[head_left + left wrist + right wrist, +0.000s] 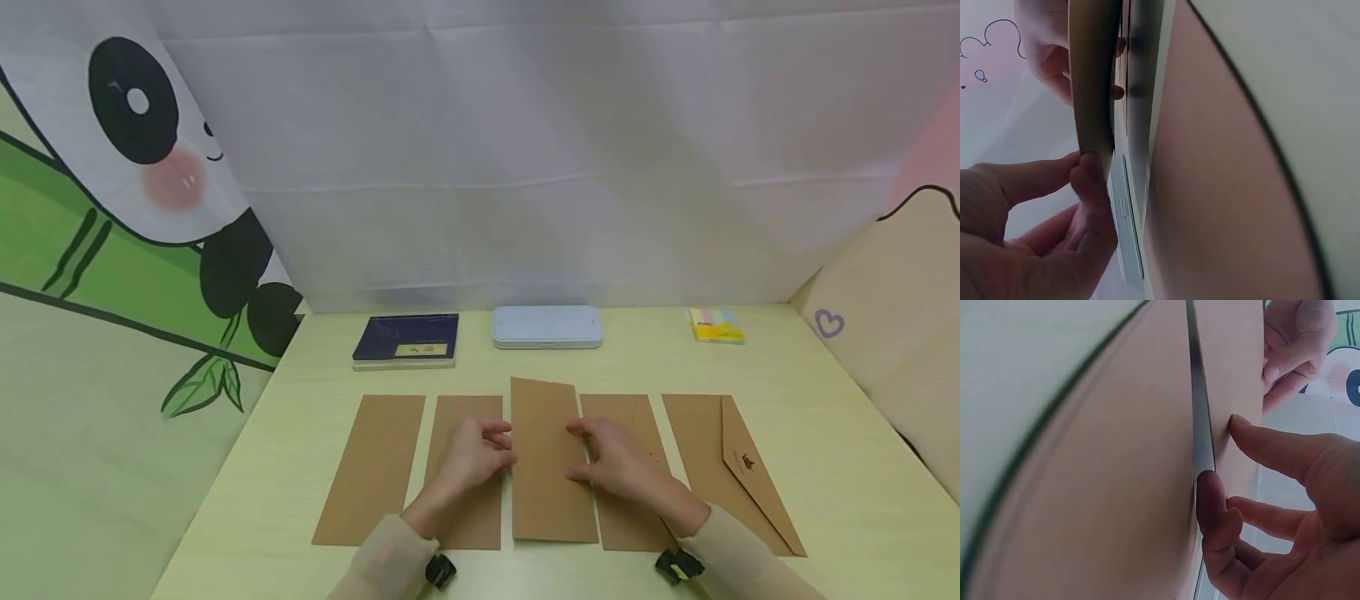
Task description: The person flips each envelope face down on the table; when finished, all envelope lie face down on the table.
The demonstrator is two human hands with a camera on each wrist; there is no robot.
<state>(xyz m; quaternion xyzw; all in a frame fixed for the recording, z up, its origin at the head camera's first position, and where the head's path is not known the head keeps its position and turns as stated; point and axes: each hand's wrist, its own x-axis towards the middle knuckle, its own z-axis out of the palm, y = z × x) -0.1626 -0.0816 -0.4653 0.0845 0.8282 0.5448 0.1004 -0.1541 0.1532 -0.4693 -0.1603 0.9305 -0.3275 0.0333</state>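
Both hands hold a brown kraft envelope (551, 467) just above the table, in the middle of a row of similar ones. My left hand (472, 454) pinches its left edge between thumb and fingers, as the left wrist view shows on the raised envelope (1092, 75). At the right edge, my right hand (618, 458) has its thumb on the face and other fingers around the edge, seen closer in the right wrist view on the envelope (1232, 362). Beneath the hands lie a left neighbouring envelope (468, 408) and a right neighbouring envelope (618, 407).
An outer envelope (375, 467) lies at the far left. The far-right envelope (705, 475) shows its flap and a small dark print. Behind the row are a dark blue notebook (405, 335), a pale blue case (547, 325) and a yellow sticky-note pad (716, 326).
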